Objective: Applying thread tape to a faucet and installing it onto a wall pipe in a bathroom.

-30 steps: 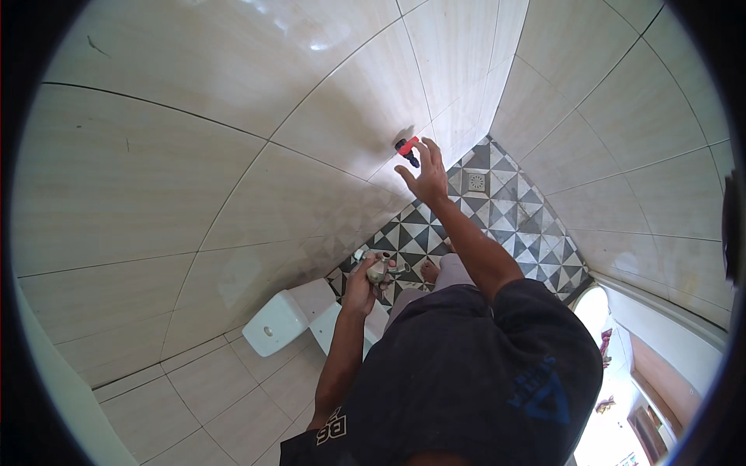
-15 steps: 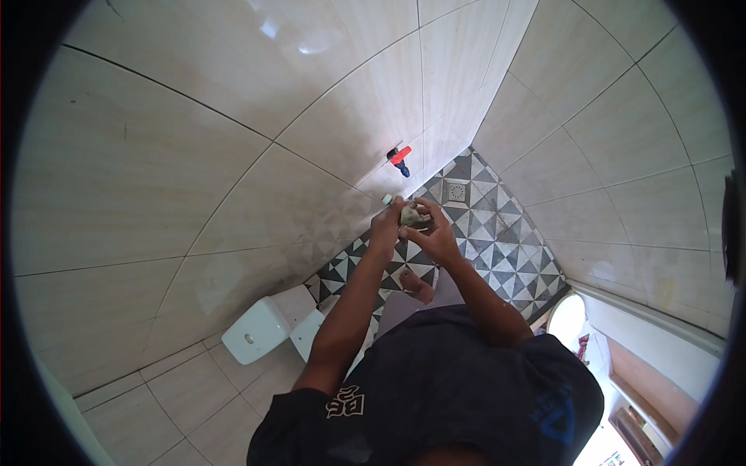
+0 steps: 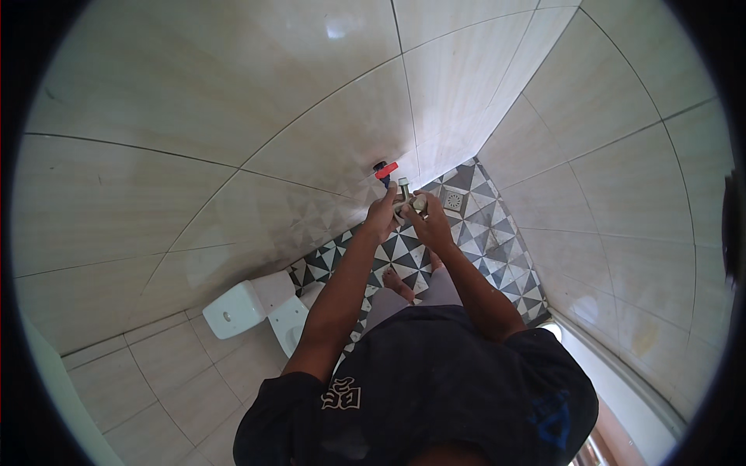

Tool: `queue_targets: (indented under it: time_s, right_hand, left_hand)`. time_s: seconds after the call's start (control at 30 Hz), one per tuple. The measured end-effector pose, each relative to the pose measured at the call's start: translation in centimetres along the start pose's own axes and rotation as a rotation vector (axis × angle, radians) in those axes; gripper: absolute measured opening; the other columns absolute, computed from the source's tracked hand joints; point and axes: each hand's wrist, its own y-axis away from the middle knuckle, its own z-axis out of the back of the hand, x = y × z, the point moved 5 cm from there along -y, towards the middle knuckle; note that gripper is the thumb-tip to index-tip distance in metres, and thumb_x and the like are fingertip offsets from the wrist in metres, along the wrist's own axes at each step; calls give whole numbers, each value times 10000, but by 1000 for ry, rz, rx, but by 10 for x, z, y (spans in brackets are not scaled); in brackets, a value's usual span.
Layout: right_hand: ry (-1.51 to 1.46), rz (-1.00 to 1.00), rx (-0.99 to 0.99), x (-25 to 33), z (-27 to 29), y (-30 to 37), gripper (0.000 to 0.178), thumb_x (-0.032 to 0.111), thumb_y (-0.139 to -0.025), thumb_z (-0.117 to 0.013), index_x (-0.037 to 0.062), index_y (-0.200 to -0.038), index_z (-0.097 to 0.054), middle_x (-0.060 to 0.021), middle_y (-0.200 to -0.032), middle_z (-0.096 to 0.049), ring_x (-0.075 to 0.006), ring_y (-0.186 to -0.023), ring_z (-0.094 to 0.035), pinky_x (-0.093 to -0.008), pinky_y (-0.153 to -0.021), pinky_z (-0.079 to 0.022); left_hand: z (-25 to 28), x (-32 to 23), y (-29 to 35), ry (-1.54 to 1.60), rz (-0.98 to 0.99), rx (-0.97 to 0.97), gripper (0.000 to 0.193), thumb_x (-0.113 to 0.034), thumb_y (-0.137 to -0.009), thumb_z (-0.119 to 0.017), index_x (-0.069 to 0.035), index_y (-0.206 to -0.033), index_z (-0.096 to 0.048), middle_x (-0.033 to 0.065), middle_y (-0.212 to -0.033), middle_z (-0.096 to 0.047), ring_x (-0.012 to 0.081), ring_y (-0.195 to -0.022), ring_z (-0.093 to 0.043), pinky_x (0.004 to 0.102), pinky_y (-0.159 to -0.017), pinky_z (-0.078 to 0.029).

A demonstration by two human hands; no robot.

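My left hand (image 3: pixel 380 217) and right hand (image 3: pixel 433 223) are close together in front of me, both closed on one brass-coloured metal plumbing fitting (image 3: pixel 420 203). A short stem with a pale, whitish-green tip sticks up from the fitting between the hands. A rounded end shows by my right fingers; the rest is covered by my fingers, so its exact kind is hard to make out. Just beyond my left hand, a dark tap with a red handle (image 3: pixel 386 172) juts from the tiled wall, its spout pointing down. The fitting is near the tap, apparently apart from it.
Tiled walls meet at a corner ahead. A square floor drain (image 3: pixel 454 201) lies in the black-and-white patterned floor (image 3: pixel 497 233). At left stands a white toilet with its cistern (image 3: pixel 235 309) against the wall. My bare feet are below my hands.
The fitting has been turned in my hands: its pale-tipped stem now points up between them rather than left of them. My view has shifted, with the red-handled tap now nearer my left hand.
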Motion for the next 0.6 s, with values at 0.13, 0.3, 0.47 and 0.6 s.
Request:
queue_targets:
  time_s: [0.13,0.3,0.47,0.6]
  right_hand:
    - [28,148,-11,4,11,-13,459,307,-889,-751,44,-1219,-572,-177,-1055,-626,-333,-974,-643,-419,-845,-509]
    - [-33,65,3,1,13,-35,332,224,-907,-741,20,-1122,-590,-112,-909,-664,-201,-809,-643,-331,-740,-514]
    - [-185,-28,41,-8,18,-47,255,192,-917,-725,15,-1041,-589,-71,-832,-649,-154,-762,-620,-309,-709,-504]
    - [-169,-23,13,-11,23,-46,222,173,-929,-697,31,-1046,-575,-68,-833,-632,-139,-753,-603,-305,-683,-495]
  left_hand:
    - [-11,-1,0,-3,31,-8,485,-601,-972,-556,-130,-1033,-651,-32,-851,-604,77,-675,-541,247,-624,-470]
    - [-35,-5,3,-140,-80,-126,416,-535,-1018,-505,-155,-871,-589,-53,-710,-540,54,-540,-482,206,-480,-385]
    - [-47,-7,12,-41,-142,-75,452,-568,-1000,-519,-131,-1017,-632,-29,-789,-574,78,-666,-547,243,-604,-480]
    - [-45,4,25,-70,-90,-147,434,-534,-980,-585,-108,-1020,-656,-20,-796,-608,75,-689,-556,226,-603,-470]
